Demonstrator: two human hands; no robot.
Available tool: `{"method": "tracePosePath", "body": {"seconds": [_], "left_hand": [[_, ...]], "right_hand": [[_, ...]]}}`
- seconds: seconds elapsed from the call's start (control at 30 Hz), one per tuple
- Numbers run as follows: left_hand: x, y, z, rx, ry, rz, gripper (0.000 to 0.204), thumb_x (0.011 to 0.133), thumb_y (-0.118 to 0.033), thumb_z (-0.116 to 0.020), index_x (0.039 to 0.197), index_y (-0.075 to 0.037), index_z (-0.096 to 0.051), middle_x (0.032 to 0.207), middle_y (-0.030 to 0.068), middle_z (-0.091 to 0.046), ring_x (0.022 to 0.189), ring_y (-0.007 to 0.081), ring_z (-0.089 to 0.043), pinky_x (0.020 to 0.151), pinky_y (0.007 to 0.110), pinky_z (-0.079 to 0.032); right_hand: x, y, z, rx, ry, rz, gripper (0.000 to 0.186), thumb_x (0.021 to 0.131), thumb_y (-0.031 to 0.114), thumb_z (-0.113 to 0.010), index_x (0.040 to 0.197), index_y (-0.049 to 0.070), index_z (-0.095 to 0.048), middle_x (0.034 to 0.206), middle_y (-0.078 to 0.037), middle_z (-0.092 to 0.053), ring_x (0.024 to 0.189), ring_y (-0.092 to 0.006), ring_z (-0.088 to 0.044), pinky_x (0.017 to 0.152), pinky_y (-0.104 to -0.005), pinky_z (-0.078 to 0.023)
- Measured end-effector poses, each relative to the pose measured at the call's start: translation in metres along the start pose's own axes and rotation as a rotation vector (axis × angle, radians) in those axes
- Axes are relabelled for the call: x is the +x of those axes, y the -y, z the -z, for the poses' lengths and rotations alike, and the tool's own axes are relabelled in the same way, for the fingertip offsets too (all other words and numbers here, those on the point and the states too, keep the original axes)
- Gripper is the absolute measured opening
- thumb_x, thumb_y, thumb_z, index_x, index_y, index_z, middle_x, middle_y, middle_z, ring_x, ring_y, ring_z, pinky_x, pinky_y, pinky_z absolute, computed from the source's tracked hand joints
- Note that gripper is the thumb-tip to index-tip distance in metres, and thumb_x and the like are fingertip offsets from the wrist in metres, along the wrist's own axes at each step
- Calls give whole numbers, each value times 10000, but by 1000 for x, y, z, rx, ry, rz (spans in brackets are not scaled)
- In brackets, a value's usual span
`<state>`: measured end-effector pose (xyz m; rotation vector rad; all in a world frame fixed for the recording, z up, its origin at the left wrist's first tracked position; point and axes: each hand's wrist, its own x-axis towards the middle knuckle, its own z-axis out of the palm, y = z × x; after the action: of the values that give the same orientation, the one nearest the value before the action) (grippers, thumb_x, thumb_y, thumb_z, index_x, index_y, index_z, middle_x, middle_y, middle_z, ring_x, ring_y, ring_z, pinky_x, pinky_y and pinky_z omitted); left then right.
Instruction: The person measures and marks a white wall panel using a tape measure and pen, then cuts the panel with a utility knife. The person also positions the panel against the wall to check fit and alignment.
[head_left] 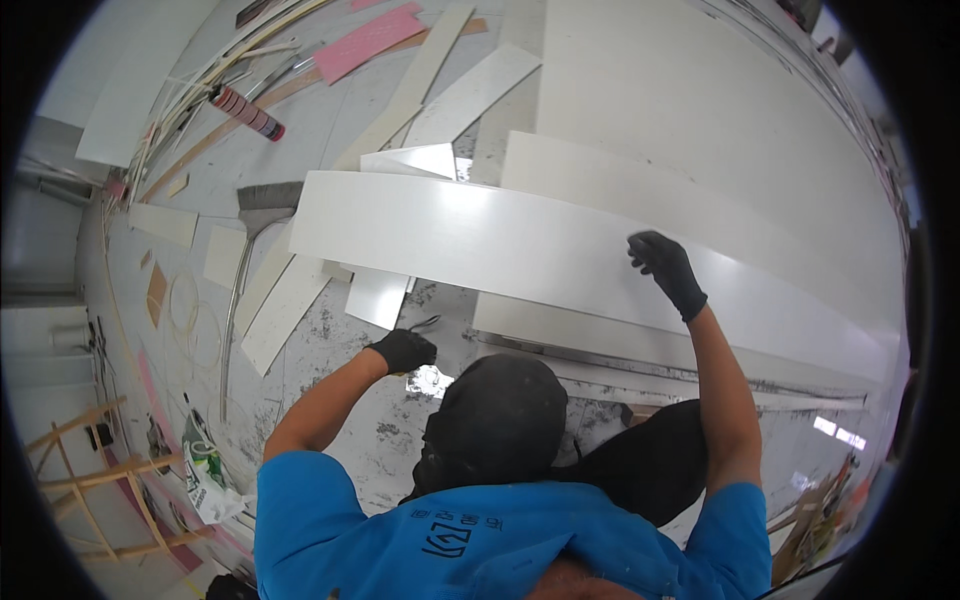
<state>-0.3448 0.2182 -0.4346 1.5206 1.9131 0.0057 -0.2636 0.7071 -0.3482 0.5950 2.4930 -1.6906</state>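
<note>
A long, glossy white panel strip (450,225) lies across other boards in front of me. My right hand (665,270), in a black glove, is over the strip's right part. Its fingers are loosely bent and apart, with nothing visible in them; whether they touch the surface I cannot tell. Below the strip's near edge, my black-gloved left hand (404,351) is closed on a small tool with a dark curved tip (427,322). The tool's handle is hidden in the glove. A short white offcut (380,298) sticks out from under the strip, close to that hand.
A large white sheet (690,90) spreads beyond the strip. Left of it lie a broom (268,205), a red cartridge tube (247,112), a pink board (368,42) and several offcuts. A wooden frame (100,480) and a white-green bag (207,470) stand at lower left.
</note>
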Motion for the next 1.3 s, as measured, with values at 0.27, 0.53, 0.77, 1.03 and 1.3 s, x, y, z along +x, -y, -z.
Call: {"method": "tracePosePath", "body": {"seconds": [0.27,0.53,0.77,1.03,1.3], "left_hand": [[-1,88,146,-244,-122,123,264,849,-336,-627,969,-105,-672,920,68,-690,819,246,-662,744,349,-520],[148,263,195,-32,-245,600,726,686,-387,-757,1308,-114,-499,1256,126,-566,1051,277,-589,863,388,-488],[175,241,187,207,-14,402,768,633,-408,-770,1273,-80,-502,1297,185,-500,1136,319,-558,911,420,-475],[176,263,166,246,141,306,535,671,-419,-710,1111,-127,-620,1134,116,-637,1015,286,-622,851,390,-501],[74,347,299,21,-635,552,448,769,-314,-684,1131,-57,-622,1051,74,-652,941,189,-605,820,318,-483]], "right_hand": [[-2,-56,-15,-368,6,-182,242,783,214,-717,847,44,-558,688,-29,-553,600,-127,-519,571,-285,-438],[5,-48,-26,-375,-23,-248,277,694,156,-761,804,50,-530,652,-21,-516,601,-120,-508,569,-285,-427],[5,-42,-25,-334,-44,-333,282,675,165,-758,786,56,-523,614,-17,-500,560,-122,-498,554,-289,-422],[10,-30,-28,-360,-29,-382,271,682,161,-744,780,58,-513,605,-21,-511,545,-120,-497,554,-288,-426],[7,-39,-26,-414,-40,-287,271,704,159,-742,751,64,-493,609,-26,-520,535,-134,-503,539,-293,-424]]}}
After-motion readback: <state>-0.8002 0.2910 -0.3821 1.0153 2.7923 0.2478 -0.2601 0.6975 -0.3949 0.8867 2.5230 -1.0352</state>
